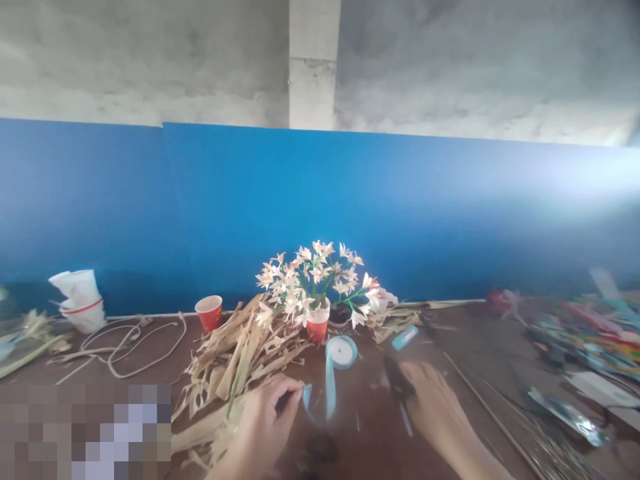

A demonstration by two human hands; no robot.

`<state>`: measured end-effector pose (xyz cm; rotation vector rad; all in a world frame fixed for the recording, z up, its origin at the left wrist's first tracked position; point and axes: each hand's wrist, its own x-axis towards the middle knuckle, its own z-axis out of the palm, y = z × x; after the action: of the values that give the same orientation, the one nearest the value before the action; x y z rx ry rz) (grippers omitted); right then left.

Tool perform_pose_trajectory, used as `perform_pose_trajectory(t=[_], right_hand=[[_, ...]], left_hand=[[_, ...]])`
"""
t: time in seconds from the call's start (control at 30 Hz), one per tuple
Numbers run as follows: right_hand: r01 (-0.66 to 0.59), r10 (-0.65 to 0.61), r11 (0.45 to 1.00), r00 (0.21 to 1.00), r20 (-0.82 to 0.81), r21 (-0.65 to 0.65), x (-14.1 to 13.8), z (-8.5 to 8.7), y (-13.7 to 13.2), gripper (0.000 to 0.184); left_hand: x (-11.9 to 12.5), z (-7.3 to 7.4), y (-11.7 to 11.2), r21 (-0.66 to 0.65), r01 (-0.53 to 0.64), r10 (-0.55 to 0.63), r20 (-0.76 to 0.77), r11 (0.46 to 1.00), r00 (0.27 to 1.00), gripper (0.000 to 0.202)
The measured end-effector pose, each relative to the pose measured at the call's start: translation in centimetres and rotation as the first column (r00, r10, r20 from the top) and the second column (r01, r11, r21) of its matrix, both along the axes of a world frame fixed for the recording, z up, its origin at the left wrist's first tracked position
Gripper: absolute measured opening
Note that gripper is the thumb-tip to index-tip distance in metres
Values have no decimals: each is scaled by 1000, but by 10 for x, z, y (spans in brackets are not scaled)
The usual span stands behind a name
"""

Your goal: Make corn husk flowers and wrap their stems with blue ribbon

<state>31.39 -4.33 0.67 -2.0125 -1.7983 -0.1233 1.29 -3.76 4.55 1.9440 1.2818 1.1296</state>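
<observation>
My left hand (267, 423) is closed, thumb and forefinger pinching the end of a light blue ribbon (331, 390). The ribbon hangs in a loop from its roll (342, 351), which lies on the brown table. To the right, my right hand (433, 393) is low over the table, its fingers blurred against a dark tool (394, 377) with a thin, pale, blade-like part pointing toward me. Whether the fingers grip it is unclear. Behind the roll, a red and white paper cup (318, 327) holds a bunch of white flowers (320, 273) on green stems.
Dry husks (240, 353) are heaped left of the flowers. Beyond them stand another paper cup (209, 313), a white cable (117, 347) and a white container (84, 310). A small blue packet (405, 338), thin sticks (493, 410) and colourful strips (600, 330) lie right. A blue partition (225, 200) closes the back.
</observation>
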Motion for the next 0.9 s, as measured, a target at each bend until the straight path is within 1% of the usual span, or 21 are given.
perform_pose_trajectory(t=[0.03, 0.1, 0.17, 0.27, 0.33, 0.37, 0.4, 0.43, 0.47, 0.53, 0.6, 0.67, 0.73, 0.77, 0.8, 0.9], right_hand=[[71, -65, 995, 995, 81, -73, 8, -7, 1, 44], [75, -48, 987, 982, 181, -144, 16, -18, 3, 55], [55, -17, 986, 972, 233, -157, 17, -23, 6, 59], [48, -23, 993, 976, 218, -111, 19, -21, 8, 45], [-3, 8, 999, 990, 140, -38, 20, -16, 7, 35], [-50, 49, 999, 995, 90, 8, 18, -13, 6, 32], [-103, 101, 993, 994, 35, 57, 14, -9, 4, 30], [-127, 130, 987, 991, -25, 97, 7, -5, 3, 26], [-192, 200, 975, 977, -70, 115, -3, -1, 1, 25], [-338, 359, 928, 925, -128, 160, -29, 5, -1, 19], [-408, 429, 899, 893, -137, 160, -58, 10, 0, 12], [-513, 537, 842, 829, -158, 167, -82, 14, 2, 9], [-601, 626, 779, 764, -159, 178, -98, 15, 5, 9], [-619, 644, 764, 747, -165, 180, -103, 14, 6, 10], [-620, 645, 764, 743, -178, 178, -106, 12, 7, 11], [-574, 596, 802, 765, -244, 162, -108, 3, 10, 13]], left_hand=[[3, -1, 3, -18, 23, -23, -11, 1000, 1000, 20], [6, -4, 9, -55, 25, -26, -18, 998, 999, 21], [6, -8, 14, -63, -10, 10, -3, 998, 1000, 21], [-1, -15, 19, -50, -68, 70, 50, 996, 996, 19], [-7, -19, 21, -41, -102, 105, 84, 994, 991, 18], [-10, -21, 22, -39, -119, 122, 95, 992, 988, 18], [-11, -23, 23, -35, -132, 135, 102, 991, 986, 18], [-12, -25, 24, -30, -143, 145, 106, 989, 984, 18], [-13, -26, 25, -23, -149, 151, 107, 989, 983, 18], [-12, -27, 26, -4, -149, 149, 98, 989, 984, 18], [-10, -27, 25, 4, -141, 140, 81, 990, 987, 18], [-8, -27, 23, -9, -139, 139, 65, 990, 988, 19], [-7, -27, 20, -25, -144, 146, 54, 989, 988, 20], [-6, -27, 19, -29, -146, 148, 51, 989, 988, 20], [-6, -27, 19, -29, -145, 147, 49, 989, 988, 20], [-5, -26, 17, -22, -145, 145, 42, 989, 988, 23]])
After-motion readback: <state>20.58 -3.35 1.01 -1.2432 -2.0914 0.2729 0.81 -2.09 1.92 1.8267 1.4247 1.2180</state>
